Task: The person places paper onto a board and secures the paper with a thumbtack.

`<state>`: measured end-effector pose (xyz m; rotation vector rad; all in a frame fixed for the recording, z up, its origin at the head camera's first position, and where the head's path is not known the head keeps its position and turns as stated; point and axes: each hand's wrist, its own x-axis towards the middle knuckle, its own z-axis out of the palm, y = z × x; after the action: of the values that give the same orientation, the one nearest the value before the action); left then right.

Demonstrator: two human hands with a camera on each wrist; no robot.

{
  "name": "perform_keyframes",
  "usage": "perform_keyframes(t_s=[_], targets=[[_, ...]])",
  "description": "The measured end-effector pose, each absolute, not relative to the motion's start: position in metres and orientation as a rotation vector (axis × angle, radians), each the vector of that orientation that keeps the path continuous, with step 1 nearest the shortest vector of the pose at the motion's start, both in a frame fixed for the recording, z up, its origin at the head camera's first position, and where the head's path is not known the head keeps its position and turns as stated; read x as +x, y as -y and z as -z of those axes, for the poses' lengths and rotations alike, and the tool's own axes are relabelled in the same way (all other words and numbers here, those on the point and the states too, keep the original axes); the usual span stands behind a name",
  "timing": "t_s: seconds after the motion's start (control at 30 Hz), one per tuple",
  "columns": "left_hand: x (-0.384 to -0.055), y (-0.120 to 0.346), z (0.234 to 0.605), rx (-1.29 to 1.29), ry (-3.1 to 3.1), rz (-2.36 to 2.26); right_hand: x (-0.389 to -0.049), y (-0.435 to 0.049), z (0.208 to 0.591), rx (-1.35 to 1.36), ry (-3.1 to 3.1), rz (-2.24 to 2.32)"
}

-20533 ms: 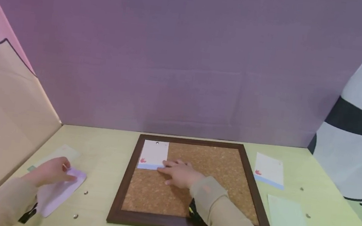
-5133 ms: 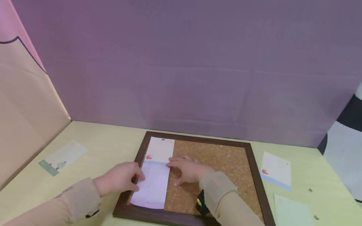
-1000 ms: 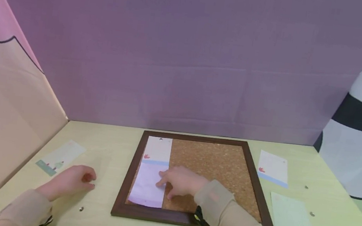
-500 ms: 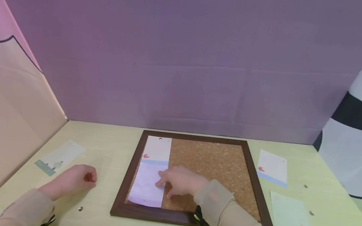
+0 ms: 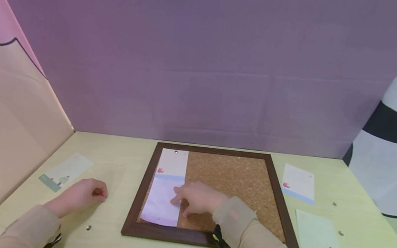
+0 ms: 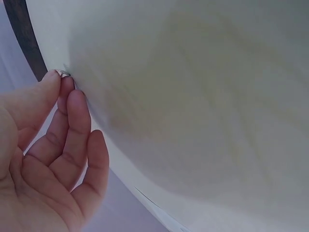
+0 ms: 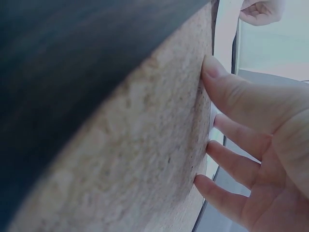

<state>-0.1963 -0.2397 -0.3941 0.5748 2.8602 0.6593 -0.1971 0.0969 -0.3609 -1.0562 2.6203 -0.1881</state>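
My left hand (image 5: 80, 195) is over the table left of the board, its thumb and index fingertip pinching a small metal thumbtack (image 6: 63, 73). My right hand (image 5: 198, 199) rests on the corkboard (image 5: 236, 178), fingers spread; its fingertips touch the right edge of a lilac sheet (image 5: 161, 202), and the thumb meets the cork. That sheet lies along the board's left side, its lower edge curling slightly. Directly above it is a white sheet (image 5: 172, 164) with a blue band and a red drawing, held by a tack (image 5: 176, 152) at its top.
Another tack (image 5: 88, 228) lies on the table near my left wrist. A green-banded sheet (image 5: 66, 172) lies at the left. Right of the board are a blue-banded sheet (image 5: 299, 184), a green-banded sheet (image 5: 321, 242) and two tacks (image 5: 341, 233). The dark wooden frame (image 5: 170, 234) borders the cork.
The lilac sheet has gone from the left table onto the board, below the white one. My left hand has since returned left and picked up a thumbtack. My right hand has slid down to the lilac sheet.
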Motion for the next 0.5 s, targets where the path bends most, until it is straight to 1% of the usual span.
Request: perform_keyframes(t_s=[0.3, 0.5], targets=[[-0.1959, 0.2393, 0.3940, 0.588, -2.902, -0.598, -0.1975, -0.0977, 0.3624, -1.061, -2.625, 0.172], [-0.1936, 0.2367, 0.3942, 0.546, -2.900, -0.578, -0.1968, -0.0972, 0.3619, -1.062, -2.625, 0.178]])
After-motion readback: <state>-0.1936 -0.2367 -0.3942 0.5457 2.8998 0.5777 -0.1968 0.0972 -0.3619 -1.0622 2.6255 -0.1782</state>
